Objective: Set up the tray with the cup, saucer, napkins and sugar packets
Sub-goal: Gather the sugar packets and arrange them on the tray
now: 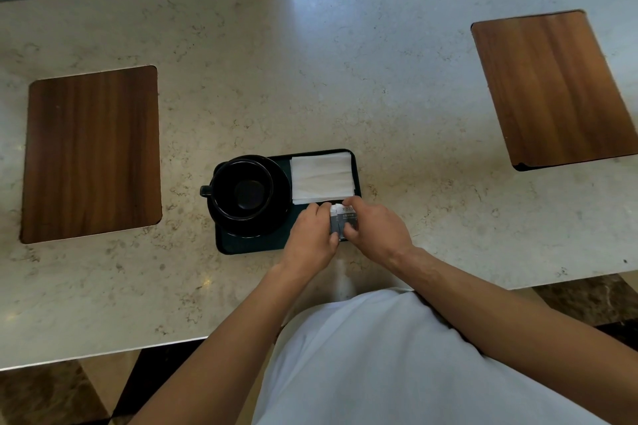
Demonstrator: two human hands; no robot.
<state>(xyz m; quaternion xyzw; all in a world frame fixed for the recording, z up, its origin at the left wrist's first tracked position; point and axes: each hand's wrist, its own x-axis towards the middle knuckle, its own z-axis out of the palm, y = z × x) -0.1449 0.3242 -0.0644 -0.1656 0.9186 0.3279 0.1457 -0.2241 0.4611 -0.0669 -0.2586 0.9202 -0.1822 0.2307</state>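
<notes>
Black cup sits on its saucer at the left end of the dark tray, mid-frame. White napkins fill the upper right corner. Both hands, left hand and right hand, pinch the sugar packets just below them. Marble counter has a wooden board at left and another upper right.

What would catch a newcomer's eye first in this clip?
Both hands, the left hand and right hand, meet over the near right corner of the dark tray, pinching sugar packets. A black cup on its saucer fills the tray's left side, and white napkins lie at its far right.
</notes>
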